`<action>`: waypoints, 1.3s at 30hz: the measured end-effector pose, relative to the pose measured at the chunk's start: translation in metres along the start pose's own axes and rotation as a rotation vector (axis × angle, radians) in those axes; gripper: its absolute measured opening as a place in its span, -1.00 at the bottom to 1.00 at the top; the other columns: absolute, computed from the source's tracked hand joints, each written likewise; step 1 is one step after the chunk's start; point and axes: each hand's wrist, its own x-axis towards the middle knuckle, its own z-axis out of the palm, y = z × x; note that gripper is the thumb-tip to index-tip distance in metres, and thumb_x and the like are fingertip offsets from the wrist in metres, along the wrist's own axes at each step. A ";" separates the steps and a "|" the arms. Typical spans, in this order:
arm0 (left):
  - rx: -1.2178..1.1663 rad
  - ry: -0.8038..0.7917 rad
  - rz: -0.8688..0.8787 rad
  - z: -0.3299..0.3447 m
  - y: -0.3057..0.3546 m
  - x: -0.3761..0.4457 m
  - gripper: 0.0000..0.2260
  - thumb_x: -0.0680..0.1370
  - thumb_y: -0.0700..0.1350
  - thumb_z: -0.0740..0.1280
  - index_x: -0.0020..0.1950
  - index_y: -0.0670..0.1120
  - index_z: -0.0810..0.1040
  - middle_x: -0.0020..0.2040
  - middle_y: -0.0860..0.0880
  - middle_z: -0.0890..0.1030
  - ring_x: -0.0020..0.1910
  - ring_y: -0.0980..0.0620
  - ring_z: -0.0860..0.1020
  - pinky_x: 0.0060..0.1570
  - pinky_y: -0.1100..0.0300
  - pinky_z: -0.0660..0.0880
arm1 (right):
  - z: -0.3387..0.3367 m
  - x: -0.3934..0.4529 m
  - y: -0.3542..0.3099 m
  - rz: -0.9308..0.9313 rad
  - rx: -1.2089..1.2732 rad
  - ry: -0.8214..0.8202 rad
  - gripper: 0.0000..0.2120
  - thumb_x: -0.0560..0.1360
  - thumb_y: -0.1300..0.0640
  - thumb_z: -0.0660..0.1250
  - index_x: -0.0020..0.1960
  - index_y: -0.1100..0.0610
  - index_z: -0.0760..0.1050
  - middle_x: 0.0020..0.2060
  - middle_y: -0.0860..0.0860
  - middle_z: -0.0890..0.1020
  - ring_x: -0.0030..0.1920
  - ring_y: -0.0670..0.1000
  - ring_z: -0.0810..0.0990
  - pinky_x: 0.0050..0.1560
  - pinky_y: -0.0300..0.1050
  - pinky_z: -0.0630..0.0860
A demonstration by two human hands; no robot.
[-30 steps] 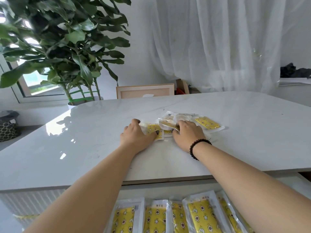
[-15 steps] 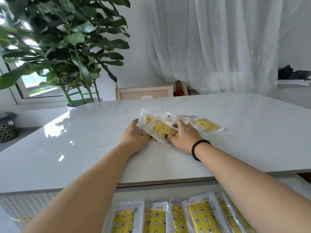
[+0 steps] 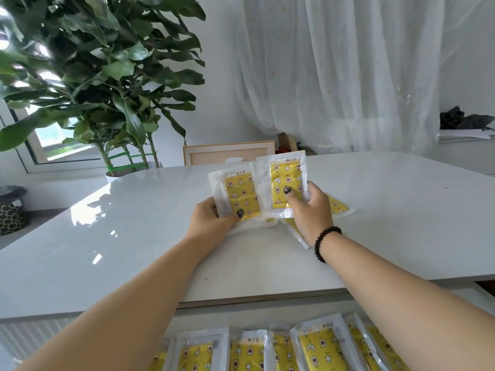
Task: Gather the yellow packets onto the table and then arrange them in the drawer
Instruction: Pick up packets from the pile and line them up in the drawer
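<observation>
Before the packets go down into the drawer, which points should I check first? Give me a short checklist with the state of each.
1. Left hand grips its packet, thumb on the front: ok.
2. Right hand grips its packet: ok.
3. All packets gathered off the table: not ok, a loose packet lies behind the right hand.
4. Drawer is open below the table edge: ok.
5. Free space beside the drawer row: cannot tell, the arms cover its ends.

Left hand (image 3: 211, 223) holds one clear-wrapped yellow packet (image 3: 238, 194) upright, right hand (image 3: 310, 212) another (image 3: 285, 183) beside it, more packets (image 3: 340, 207) on the white marble table (image 3: 134, 250) under them, a packet row (image 3: 267, 354) in the drawer nearer than both.
</observation>
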 end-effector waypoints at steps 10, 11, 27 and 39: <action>-0.333 -0.071 -0.081 0.014 0.002 -0.001 -0.74 0.51 -0.44 0.24 0.00 -0.11 0.54 -0.08 -0.08 0.64 -0.13 -0.05 0.65 -0.20 0.14 0.64 | 0.017 0.001 0.000 0.081 0.208 -0.048 -0.84 0.53 0.18 0.25 -0.13 0.27 0.45 -0.29 0.08 0.50 -0.25 0.01 0.41 -0.22 -0.20 0.37; -0.351 -0.057 -0.094 0.014 0.000 0.000 -0.73 0.51 -0.44 0.24 0.02 -0.09 0.54 -0.06 -0.07 0.65 -0.11 -0.05 0.66 -0.19 0.12 0.64 | 0.016 0.002 -0.001 0.106 0.258 -0.017 -0.86 0.53 0.20 0.25 -0.15 0.25 0.46 -0.28 0.08 0.50 -0.25 0.06 0.44 -0.19 -0.17 0.41; -0.211 -0.239 -0.071 0.016 -0.005 0.002 -0.58 0.32 -0.25 0.53 0.12 -0.05 0.52 0.03 -0.07 0.68 -0.01 -0.07 0.67 0.04 -0.03 0.60 | 0.023 0.002 0.007 0.053 -0.196 -0.082 -0.64 0.46 0.08 0.38 -0.48 -0.03 0.38 -0.30 0.00 0.45 -0.26 -0.06 0.42 -0.30 -0.31 0.28; -0.923 0.414 -0.302 -0.003 -0.004 0.015 -0.85 0.57 -0.30 0.27 -0.04 -0.05 0.47 -0.06 0.00 0.56 -0.16 0.05 0.59 -0.22 0.13 0.65 | 0.033 -0.013 -0.001 -0.203 -0.766 -0.575 -0.63 0.57 0.04 0.17 0.33 0.11 0.42 0.32 0.04 0.47 0.34 0.05 0.40 0.31 -0.09 0.35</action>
